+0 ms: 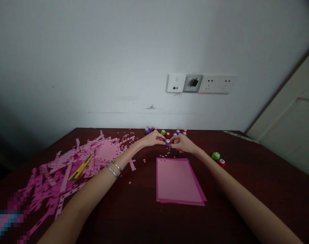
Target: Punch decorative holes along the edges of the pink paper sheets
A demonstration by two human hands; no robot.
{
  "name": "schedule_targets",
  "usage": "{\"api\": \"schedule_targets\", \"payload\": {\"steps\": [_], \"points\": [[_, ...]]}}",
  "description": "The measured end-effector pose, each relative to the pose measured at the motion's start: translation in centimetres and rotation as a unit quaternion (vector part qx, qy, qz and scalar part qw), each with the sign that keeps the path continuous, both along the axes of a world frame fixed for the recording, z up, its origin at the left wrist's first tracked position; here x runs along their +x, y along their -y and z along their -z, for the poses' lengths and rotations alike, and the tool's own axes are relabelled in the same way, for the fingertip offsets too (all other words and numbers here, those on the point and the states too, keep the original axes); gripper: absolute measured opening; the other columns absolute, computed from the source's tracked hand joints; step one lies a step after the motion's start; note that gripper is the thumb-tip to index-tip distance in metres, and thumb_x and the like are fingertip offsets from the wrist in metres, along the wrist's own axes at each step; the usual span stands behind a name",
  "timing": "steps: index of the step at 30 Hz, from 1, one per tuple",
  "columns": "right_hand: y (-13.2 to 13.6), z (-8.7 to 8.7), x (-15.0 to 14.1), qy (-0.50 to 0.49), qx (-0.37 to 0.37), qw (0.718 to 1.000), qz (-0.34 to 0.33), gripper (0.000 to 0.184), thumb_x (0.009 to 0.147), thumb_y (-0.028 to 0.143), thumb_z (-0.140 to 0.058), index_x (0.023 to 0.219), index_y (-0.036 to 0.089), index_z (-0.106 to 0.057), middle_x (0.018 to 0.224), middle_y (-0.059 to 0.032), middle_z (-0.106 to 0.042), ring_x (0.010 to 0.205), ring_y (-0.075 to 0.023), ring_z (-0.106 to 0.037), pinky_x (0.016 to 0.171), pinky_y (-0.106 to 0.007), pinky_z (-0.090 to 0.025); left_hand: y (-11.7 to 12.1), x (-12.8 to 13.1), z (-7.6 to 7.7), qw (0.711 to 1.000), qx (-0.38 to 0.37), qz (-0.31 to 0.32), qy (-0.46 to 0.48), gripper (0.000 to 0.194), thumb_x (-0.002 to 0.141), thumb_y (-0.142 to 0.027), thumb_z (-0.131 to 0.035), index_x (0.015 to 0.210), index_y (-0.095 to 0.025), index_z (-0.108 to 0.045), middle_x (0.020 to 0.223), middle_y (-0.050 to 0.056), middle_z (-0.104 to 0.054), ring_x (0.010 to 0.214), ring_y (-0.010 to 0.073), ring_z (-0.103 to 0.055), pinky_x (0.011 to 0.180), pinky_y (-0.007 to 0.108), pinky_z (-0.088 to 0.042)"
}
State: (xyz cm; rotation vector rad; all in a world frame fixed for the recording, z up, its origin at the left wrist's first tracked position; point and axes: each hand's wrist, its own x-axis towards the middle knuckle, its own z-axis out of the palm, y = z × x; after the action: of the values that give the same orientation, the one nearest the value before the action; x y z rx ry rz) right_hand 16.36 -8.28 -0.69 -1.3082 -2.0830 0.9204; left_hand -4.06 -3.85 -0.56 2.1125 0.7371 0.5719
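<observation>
Near the back of the table, my left hand [154, 138] and my right hand [182, 143] meet at a small purple craft punch [167, 143] with a white top. The fingers of each hand are pinched, their tips on opposite sides of it. Just behind it stands a red craft punch [167, 135], with a green one [163, 132] beside that. Several more purple, red and green punches cluster behind both hands, partly covered by them. In front of the hands lies a stack of pink paper [178, 179], its sheets slightly fanned, with tiny cut-outs near its top edge.
Pink paper scraps [65, 169] with punched holes heap up on the left, and a yellow utility knife [80, 168] lies on them. Right of my right forearm sit a green punch [215, 156] and a red punch [221, 163]. A pale strip [240, 136] lies at the back right.
</observation>
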Motion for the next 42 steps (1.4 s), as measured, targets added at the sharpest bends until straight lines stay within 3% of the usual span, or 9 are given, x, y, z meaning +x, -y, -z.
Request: {"api": "schedule_targets", "payload": {"steps": [11, 26, 30, 33, 37, 42], "points": [[1.8, 2.5, 0.4, 0.010, -0.026, 0.999, -0.043, 0.026, 0.070, 0.029, -0.060, 0.090, 0.012, -0.062, 0.044, 0.0067, -0.052, 0.033, -0.0079, -0.046, 0.035, -0.017, -0.033, 2.7, -0.1, 2.2, 0.998, 0.012, -0.014, -0.053, 0.025, 0.068, -0.029, -0.067, 0.087, -0.012, -0.066, 0.069, 0.002, -0.063, 0.062, 0.0110, -0.054, 0.058, 0.021, -0.040], [2.1, 2.4, 0.1, 0.034, -0.039, 0.997, -0.066, 0.028, 0.073, 0.027, -0.058, 0.096, 0.013, -0.064, 0.043, 0.0065, -0.050, 0.036, -0.0084, -0.045, 0.037, -0.018, -0.031, 2.9, -0.5, 2.2, 0.991, 0.077, -0.007, -0.110, 0.035, 0.066, -0.042, -0.067, 0.085, -0.013, -0.066, 0.070, 0.002, -0.061, 0.062, 0.0121, -0.053, 0.056, 0.022, -0.037], [2.1, 1.4, 0.6, 0.038, -0.039, 0.997, -0.055, 0.039, 0.070, 0.029, -0.062, 0.105, 0.012, -0.058, 0.051, 0.0053, -0.054, 0.040, -0.0095, -0.048, 0.039, -0.019, -0.034, 3.0, -0.7, 1.5, 0.990, 0.061, -0.007, -0.123, 0.033, 0.068, -0.040, -0.066, 0.088, -0.014, -0.066, 0.068, 0.002, -0.062, 0.060, 0.0119, -0.053, 0.054, 0.022, -0.036], [2.4, -0.4, 1.6, 0.077, -0.014, 0.996, -0.031, 0.027, 0.068, 0.031, -0.064, 0.088, 0.013, -0.062, 0.056, 0.0027, -0.057, 0.045, -0.0096, -0.050, 0.041, -0.019, -0.034, 3.3, -1.2, 0.2, 0.988, 0.065, -0.026, -0.138, 0.023, 0.068, -0.034, -0.066, 0.080, -0.015, -0.067, 0.067, 0.002, -0.062, 0.059, 0.0112, -0.053, 0.054, 0.021, -0.035], [3.2, -2.2, 2.0, 0.173, -0.024, 0.982, -0.071, 0.015, 0.066, 0.029, -0.063, 0.071, 0.015, -0.063, 0.062, -0.0006, -0.061, 0.055, -0.0116, -0.054, 0.045, -0.019, -0.036, 4.3, -1.5, -1.0, 0.980, 0.087, -0.021, -0.178, 0.015, 0.067, -0.031, -0.066, 0.067, -0.015, -0.066, 0.063, 0.001, -0.062, 0.056, 0.0098, -0.052, 0.052, 0.020, -0.034], [3.9, -2.2, 0.4, 0.275, -0.025, 0.954, -0.116, 0.021, 0.061, 0.022, -0.063, 0.080, 0.015, -0.065, 0.073, -0.0026, -0.064, 0.060, -0.0132, -0.055, 0.047, -0.020, -0.034, 6.1, -1.2, -0.9, 0.957, 0.087, 0.007, -0.277, 0.017, 0.065, -0.032, -0.067, 0.071, -0.016, -0.063, 0.068, 0.001, -0.062, 0.058, 0.0104, -0.051, 0.050, 0.020, -0.031]]}}
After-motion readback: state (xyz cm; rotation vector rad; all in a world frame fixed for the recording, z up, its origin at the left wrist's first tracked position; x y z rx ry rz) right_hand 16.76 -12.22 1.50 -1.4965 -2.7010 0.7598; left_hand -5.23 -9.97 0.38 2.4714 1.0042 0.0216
